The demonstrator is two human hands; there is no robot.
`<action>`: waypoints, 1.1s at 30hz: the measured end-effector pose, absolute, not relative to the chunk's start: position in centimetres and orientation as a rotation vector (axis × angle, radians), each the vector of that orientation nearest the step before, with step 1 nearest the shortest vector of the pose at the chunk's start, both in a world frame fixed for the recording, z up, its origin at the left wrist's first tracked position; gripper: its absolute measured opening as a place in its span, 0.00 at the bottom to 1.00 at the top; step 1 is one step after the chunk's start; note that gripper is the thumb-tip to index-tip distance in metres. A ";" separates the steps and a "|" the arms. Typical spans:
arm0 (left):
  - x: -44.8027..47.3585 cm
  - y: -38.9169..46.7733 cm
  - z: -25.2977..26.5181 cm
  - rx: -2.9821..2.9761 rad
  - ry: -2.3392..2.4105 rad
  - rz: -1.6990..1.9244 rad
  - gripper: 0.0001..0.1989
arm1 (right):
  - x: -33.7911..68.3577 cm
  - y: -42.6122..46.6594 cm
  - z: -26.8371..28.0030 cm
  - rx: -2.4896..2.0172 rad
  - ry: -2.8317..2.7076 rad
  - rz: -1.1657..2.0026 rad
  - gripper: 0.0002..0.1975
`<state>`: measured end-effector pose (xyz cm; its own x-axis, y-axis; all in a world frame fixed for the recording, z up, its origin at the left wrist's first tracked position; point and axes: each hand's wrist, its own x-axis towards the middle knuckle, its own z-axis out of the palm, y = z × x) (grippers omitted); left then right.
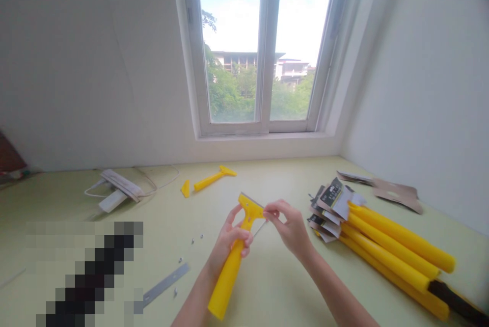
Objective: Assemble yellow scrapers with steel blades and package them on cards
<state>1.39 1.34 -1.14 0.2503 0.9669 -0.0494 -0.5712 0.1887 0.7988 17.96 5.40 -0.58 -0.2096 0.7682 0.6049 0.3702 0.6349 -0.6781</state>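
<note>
Head: scraper (229,275) in left fingers (237,236), right fingers (278,207) pinched at corner; cardboard-sleeved tools (385,255)

Open worktop (282,179) runs beyond the held scraper (231,266) up to the back wall (263,150); beyond and left of the held scraper, a smaller yellow scraper (209,181) and a loose yellow piece (185,189) stand in the way, a power strip (121,184) lying farther out; left of it, screws (181,260) and a metal strip (166,284) clutter low passage; right of it, the right forearm (332,282) crosses the lane before a bundle of yellow handles (399,233), which blocks farther reach
</note>
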 end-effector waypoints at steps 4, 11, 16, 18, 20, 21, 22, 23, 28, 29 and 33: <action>1.4 1.2 -1.0 0.749 0.636 1.164 0.33 | 17.7 5.3 -0.7 -0.902 -1.873 0.383 0.04; 1.3 1.1 -1.0 0.734 0.627 1.148 0.33 | 17.4 5.1 -0.8 -0.895 -1.897 0.344 0.06; 1.2 1.1 -1.2 0.717 0.603 1.142 0.33 | 17.3 5.2 -0.9 -0.920 -1.817 0.381 0.04; 1.2 1.1 -1.2 0.716 0.581 1.148 0.33 | 17.2 5.3 -1.1 -0.928 -1.755 0.447 0.04; 1.3 1.1 -1.3 0.717 0.567 1.153 0.33 | 17.1 5.4 -1.3 -0.908 -1.674 0.598 0.05; 1.3 1.1 -1.3 0.719 0.564 1.156 0.34 | 17.1 5.4 -1.5 -0.881 -1.631 0.710 0.06; 1.3 1.1 -1.3 0.720 0.562 1.159 0.34 | 16.9 5.5 -1.6 -0.844 -1.586 0.833 0.07; 1.3 1.1 -1.3 0.721 0.560 1.162 0.34 | 16.8 5.5 -1.7 -0.801 -1.540 0.948 0.08; 1.3 1.0 -1.2 0.718 0.560 1.163 0.34 | 16.5 5.4 -1.8 -0.710 -1.416 1.140 0.07; 1.4 1.0 -1.2 0.720 0.558 1.162 0.34 | 16.5 5.4 -1.8 -0.710 -1.409 1.141 0.07; 1.3 1.1 -1.3 0.736 0.538 1.147 0.35 | 16.6 5.3 -1.5 -0.704 -1.391 1.156 0.06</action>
<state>1.35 1.14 -1.31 0.3314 0.9434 -0.0135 -0.6132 0.2263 0.7568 16.62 5.34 -1.54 -0.1820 0.9092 0.3745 -0.2017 0.3382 -0.9192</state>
